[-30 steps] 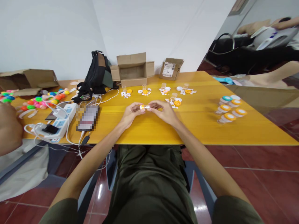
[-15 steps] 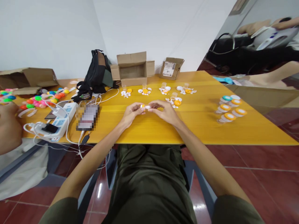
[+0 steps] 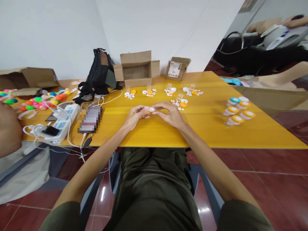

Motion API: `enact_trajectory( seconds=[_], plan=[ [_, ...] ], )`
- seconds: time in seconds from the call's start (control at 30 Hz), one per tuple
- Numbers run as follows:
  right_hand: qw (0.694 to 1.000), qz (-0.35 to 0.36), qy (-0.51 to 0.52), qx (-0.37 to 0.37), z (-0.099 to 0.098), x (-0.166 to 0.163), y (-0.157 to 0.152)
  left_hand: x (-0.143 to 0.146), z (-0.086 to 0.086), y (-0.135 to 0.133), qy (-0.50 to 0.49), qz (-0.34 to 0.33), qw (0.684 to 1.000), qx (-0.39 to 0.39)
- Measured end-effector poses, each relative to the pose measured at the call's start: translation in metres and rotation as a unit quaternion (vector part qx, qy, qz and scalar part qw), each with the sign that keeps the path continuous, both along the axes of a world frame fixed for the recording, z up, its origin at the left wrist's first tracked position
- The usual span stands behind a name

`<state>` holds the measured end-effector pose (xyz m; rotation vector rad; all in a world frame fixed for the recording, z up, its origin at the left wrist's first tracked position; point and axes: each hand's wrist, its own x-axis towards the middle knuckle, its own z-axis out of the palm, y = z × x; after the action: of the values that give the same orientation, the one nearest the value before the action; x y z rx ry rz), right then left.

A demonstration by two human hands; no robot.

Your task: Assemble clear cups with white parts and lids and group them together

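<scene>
Above the middle of the table, my left hand is closed round a small clear plastic container with an orange part. My right hand pinches a small white piece with dark markings between thumb and fingers, right beside the container. Whether the two parts touch I cannot tell. Beyond my hands lie groups of small white pieces, clear cups and orange rings. Several assembled containers with orange, teal or white lids lie or stand to the right.
A power strip with cables and a phone are at left. A black backpack, an open cardboard box and a smaller box stand at the back. Coloured plastic balls lie far left near another person's arm.
The container in my left hand has turned, so its orange part now shows lower. The white piece in my right hand has tilted and shows more of its face. The view has shifted slightly.
</scene>
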<state>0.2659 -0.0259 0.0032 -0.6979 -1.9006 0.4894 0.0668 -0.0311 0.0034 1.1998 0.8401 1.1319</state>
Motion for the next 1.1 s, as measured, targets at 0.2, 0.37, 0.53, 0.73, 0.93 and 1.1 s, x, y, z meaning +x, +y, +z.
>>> enact_trajectory(
  seconds=[0.2, 0.37, 0.53, 0.73, 0.93, 1.1],
  plan=[
    [0.996, -0.04, -0.008, -0.075, -0.0001, -0.0022, -0.002, 0.001, -0.0015, 0.0011, 0.002, 0.003, 1.0, 0.021],
    [0.991, -0.054, -0.009, -0.119, -0.0001, -0.0041, -0.0033, 0.0015, -0.0003, -0.0003, 0.018, 0.013, 0.999, 0.048],
    [0.997, -0.025, -0.01, -0.074, 0.0015, -0.0031, -0.0026, -0.0001, 0.0014, -0.0012, 0.023, 0.014, 0.999, 0.041],
    [1.0, 0.008, -0.014, -0.016, 0.0046, -0.0014, -0.0028, -0.0004, 0.0028, -0.0009, 0.028, 0.003, 0.999, 0.032],
    [0.994, -0.043, -0.002, -0.098, 0.0029, -0.0052, -0.0048, 0.0026, 0.0047, -0.0029, 0.029, 0.017, 0.998, 0.061],
    [0.987, -0.051, -0.002, -0.149, 0.0027, -0.0065, -0.0052, 0.0032, 0.0057, -0.0042, 0.037, 0.02, 0.996, 0.075]
  ],
)
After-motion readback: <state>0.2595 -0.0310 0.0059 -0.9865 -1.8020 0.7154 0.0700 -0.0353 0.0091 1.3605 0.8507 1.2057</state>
